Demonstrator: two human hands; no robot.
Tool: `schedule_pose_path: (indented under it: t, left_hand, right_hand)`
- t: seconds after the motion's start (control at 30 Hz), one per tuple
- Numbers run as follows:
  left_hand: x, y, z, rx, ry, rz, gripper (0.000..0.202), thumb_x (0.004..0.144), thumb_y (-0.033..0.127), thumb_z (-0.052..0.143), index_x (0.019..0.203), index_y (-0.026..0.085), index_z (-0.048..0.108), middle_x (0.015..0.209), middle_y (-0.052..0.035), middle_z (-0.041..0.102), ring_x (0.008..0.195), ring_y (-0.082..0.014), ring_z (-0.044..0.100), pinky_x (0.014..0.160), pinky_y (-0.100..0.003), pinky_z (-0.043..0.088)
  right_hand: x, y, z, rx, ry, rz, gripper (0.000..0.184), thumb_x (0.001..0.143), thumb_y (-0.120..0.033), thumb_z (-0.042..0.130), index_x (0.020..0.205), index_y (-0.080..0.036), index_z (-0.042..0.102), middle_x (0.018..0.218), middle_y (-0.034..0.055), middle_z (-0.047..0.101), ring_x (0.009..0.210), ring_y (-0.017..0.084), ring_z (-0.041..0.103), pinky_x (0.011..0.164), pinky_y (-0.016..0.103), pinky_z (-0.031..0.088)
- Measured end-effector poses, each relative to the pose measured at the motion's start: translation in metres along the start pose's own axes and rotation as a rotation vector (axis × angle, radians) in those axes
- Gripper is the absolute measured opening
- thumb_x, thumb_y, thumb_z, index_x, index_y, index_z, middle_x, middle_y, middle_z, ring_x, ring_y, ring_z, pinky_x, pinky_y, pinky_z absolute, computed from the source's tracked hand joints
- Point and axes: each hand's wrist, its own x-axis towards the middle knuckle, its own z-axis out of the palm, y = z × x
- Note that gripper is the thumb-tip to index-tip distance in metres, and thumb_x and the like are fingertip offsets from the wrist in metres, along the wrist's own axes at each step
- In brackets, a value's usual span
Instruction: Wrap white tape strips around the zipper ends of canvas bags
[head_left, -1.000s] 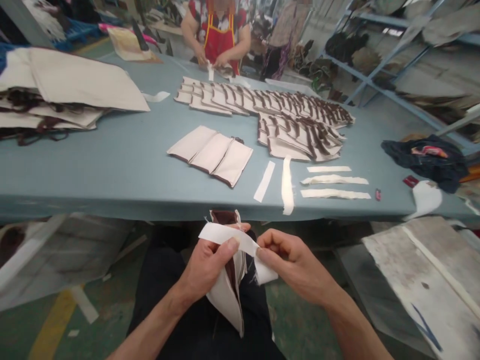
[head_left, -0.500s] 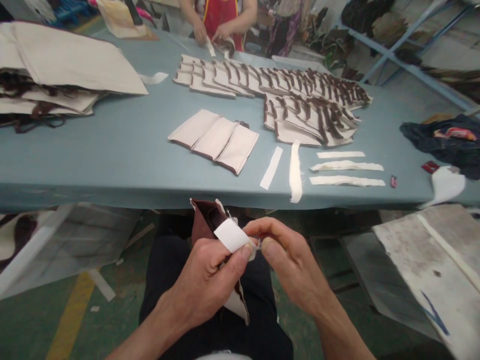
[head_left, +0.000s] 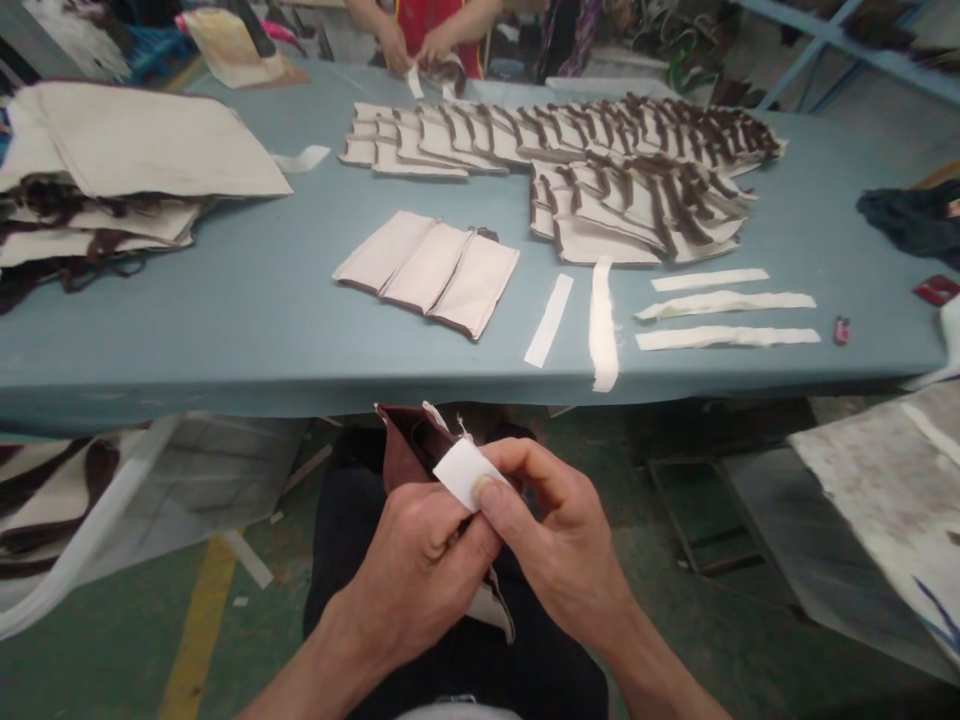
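Note:
Over my lap, both hands close on one small fabric pouch (head_left: 411, 450), brown inside and cream outside. My left hand (head_left: 416, 565) wraps round its lower part. My right hand (head_left: 555, 535) presses a white strip (head_left: 463, 472) against the pouch's top edge with its thumb. Before me stands a blue-grey table (head_left: 225, 310). On it lie three cream pouches (head_left: 429, 270) side by side, several loose white strips (head_left: 705, 305) to their right, and behind them rows of overlapping cream-and-brown pouches (head_left: 600, 165).
A stack of large cream fabric pieces (head_left: 112, 175) fills the table's left end. Dark cloth (head_left: 911, 220) lies at the right end. A person's hands (head_left: 416, 50) work on fabric at the far edge. A grey board (head_left: 877, 500) leans at my right.
The white strip, first stretched between both hands, is now folded over the pouch's top edge. My hands have come together, and my view has tilted down.

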Motion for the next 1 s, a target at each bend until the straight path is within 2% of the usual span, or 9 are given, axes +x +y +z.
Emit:
schedule_pose_path:
  t: [0.2, 0.33, 0.43, 0.5, 0.57, 0.67, 0.77, 0.87, 1.0]
  left_hand:
    - [0.009, 0.004, 0.006, -0.084, -0.020, -0.087, 0.034, 0.100, 0.027, 0.056, 0.067, 0.019, 0.059, 0.052, 0.0055, 0.049, 0.044, -0.0078, 0.042, 0.045, -0.022, 0.030]
    - [0.004, 0.001, 0.005, -0.181, 0.017, -0.208, 0.014, 0.097, 0.034, 0.062, 0.098, 0.021, 0.069, 0.063, 0.0045, 0.059, 0.051, -0.0115, 0.054, 0.050, -0.021, 0.040]
    - [-0.012, -0.015, -0.001, -0.455, 0.041, -0.337, 0.024, 0.095, 0.041, 0.065, 0.114, 0.025, 0.060, 0.078, 0.0028, 0.064, 0.062, -0.0144, 0.060, 0.055, -0.022, 0.047]
    - [-0.026, -0.030, -0.007, -0.607, 0.057, -0.396, 0.028, 0.092, 0.043, 0.070, 0.109, 0.026, 0.057, 0.085, 0.0026, 0.063, 0.068, -0.0138, 0.058, 0.058, -0.021, 0.047]
    - [-0.039, -0.044, -0.014, -0.641, 0.044, -0.439, 0.028, 0.089, 0.044, 0.074, 0.099, 0.024, 0.056, 0.083, 0.0033, 0.060, 0.068, -0.0127, 0.053, 0.060, -0.020, 0.044]
    - [-0.052, -0.054, -0.023, -0.531, 0.014, -0.501, 0.027, 0.091, 0.044, 0.070, 0.085, 0.020, 0.058, 0.075, 0.0033, 0.056, 0.065, -0.0119, 0.047, 0.058, -0.021, 0.038]
    - [-0.057, -0.053, -0.028, -0.362, 0.021, -0.520, 0.025, 0.094, 0.040, 0.063, 0.082, 0.018, 0.063, 0.076, 0.0005, 0.062, 0.067, -0.0136, 0.052, 0.062, -0.023, 0.041]
    - [-0.056, -0.048, -0.028, -0.264, 0.048, -0.534, 0.024, 0.096, 0.038, 0.059, 0.085, 0.017, 0.066, 0.081, -0.0016, 0.068, 0.072, -0.0159, 0.059, 0.067, -0.025, 0.046]
    - [-0.045, -0.042, -0.023, -0.303, 0.101, -0.538, 0.025, 0.095, 0.039, 0.064, 0.085, 0.017, 0.069, 0.079, -0.0011, 0.068, 0.073, -0.0162, 0.062, 0.067, -0.024, 0.047]
  right_hand:
    - [0.001, 0.005, -0.010, 0.079, 0.076, -0.003, 0.012, 0.091, -0.034, 0.068, 0.087, -0.023, 0.072, 0.081, 0.0017, 0.072, 0.075, 0.019, 0.064, 0.067, 0.031, 0.050]
    - [0.003, 0.007, -0.018, 0.106, 0.133, 0.007, 0.018, 0.094, -0.040, 0.067, 0.088, -0.023, 0.071, 0.080, 0.0021, 0.071, 0.070, 0.017, 0.061, 0.066, 0.030, 0.050]
    - [0.007, 0.013, -0.018, 0.199, 0.119, 0.031, 0.022, 0.093, -0.044, 0.067, 0.085, -0.023, 0.068, 0.077, 0.0024, 0.073, 0.068, 0.017, 0.063, 0.064, 0.029, 0.051]
    - [0.011, 0.024, -0.013, 0.287, 0.083, 0.081, 0.026, 0.091, -0.047, 0.070, 0.083, -0.022, 0.065, 0.071, 0.0010, 0.072, 0.061, 0.015, 0.062, 0.060, 0.027, 0.051]
    - [0.012, 0.038, -0.003, 0.362, 0.045, 0.158, 0.032, 0.087, -0.052, 0.073, 0.082, -0.022, 0.063, 0.062, -0.0020, 0.066, 0.052, 0.012, 0.056, 0.053, 0.025, 0.047]
    - [0.007, 0.059, 0.014, 0.393, -0.020, 0.267, 0.037, 0.084, -0.056, 0.074, 0.083, -0.021, 0.062, 0.056, -0.0051, 0.059, 0.046, 0.010, 0.049, 0.048, 0.023, 0.040]
    - [-0.001, 0.069, 0.024, 0.309, -0.064, 0.294, 0.033, 0.087, -0.053, 0.070, 0.083, -0.021, 0.064, 0.056, -0.0055, 0.056, 0.046, 0.010, 0.047, 0.046, 0.023, 0.037]
    - [-0.008, 0.066, 0.025, 0.092, -0.019, 0.148, 0.021, 0.092, -0.040, 0.065, 0.083, -0.022, 0.066, 0.063, -0.0026, 0.064, 0.052, 0.012, 0.055, 0.051, 0.024, 0.042]
    - [-0.010, 0.053, 0.022, -0.337, 0.111, -0.308, 0.012, 0.096, -0.022, 0.063, 0.085, -0.023, 0.066, 0.071, -0.0009, 0.071, 0.059, 0.013, 0.063, 0.060, 0.025, 0.046]
